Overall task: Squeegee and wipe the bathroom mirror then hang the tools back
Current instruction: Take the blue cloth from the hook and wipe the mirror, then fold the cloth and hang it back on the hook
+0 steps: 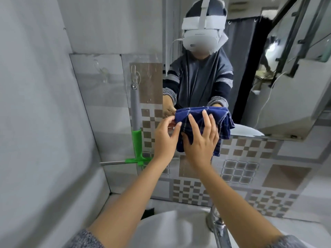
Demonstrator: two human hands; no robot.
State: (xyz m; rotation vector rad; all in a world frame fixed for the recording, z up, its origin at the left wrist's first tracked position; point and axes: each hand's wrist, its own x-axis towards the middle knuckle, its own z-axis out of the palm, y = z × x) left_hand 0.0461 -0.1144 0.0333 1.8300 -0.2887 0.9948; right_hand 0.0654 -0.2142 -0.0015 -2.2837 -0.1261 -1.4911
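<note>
Both hands up at frame centre, working a folded blue checked cloth (206, 122) against the lower left corner of the bathroom mirror (250, 77). Right hand (200, 142) lies flat on the cloth, fingers (206, 120) spread and extended, pressing rather than gripping. Left hand (164, 138) at its 9 o'clock, fingers curled, pinching the cloth's left edge.

Squeegee (137, 122), grey shaft with green head, hangs on the tiled wall at 9 o'clock from the hands, apparently from a hook (133, 72) at its top. Judgement: squeegee pass done and tool already rehung; wiping stage in hand or just ending; cloth not yet hung. A clear suction hook (103, 74) further left sits bare, possibly the cloth's spot.

Hard to tell: whether the glass is streak-free. Basin (170, 228) and tap (217, 228) at 6 o'clock blurred, partly cut off.
</note>
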